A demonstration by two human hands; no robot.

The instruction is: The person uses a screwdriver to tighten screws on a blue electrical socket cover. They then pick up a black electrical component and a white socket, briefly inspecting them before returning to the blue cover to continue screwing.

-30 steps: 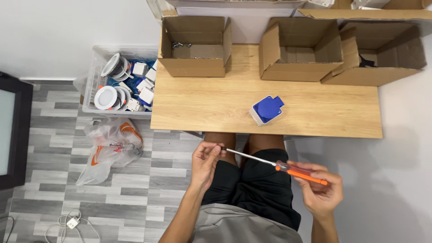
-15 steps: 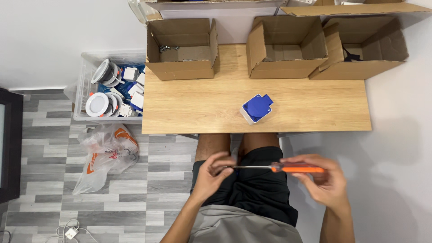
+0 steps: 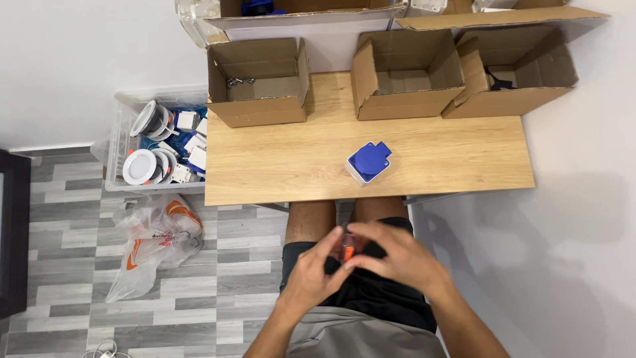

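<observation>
My left hand [image 3: 313,270] and my right hand [image 3: 397,257] are together over my lap, just below the table's front edge. Between them shows a bit of the orange screwdriver [image 3: 347,250]; most of it is hidden by my fingers. My right hand wraps over it, and my left hand's fingers touch it from the left. A blue and white socket box [image 3: 368,162] lies on the wooden table [image 3: 278,166], apart from both hands.
Three open cardboard boxes [image 3: 260,81] [image 3: 405,76] [image 3: 513,69] stand along the table's far edge. A clear bin [image 3: 119,142] with round white lamps and small boxes sits on the floor at left, with a plastic bag [image 3: 156,242] in front. A white wall is at right.
The screwdriver was held level and stretched between both hands; now the hands have come together over it and cover nearly all of it. The view has shifted slightly.
</observation>
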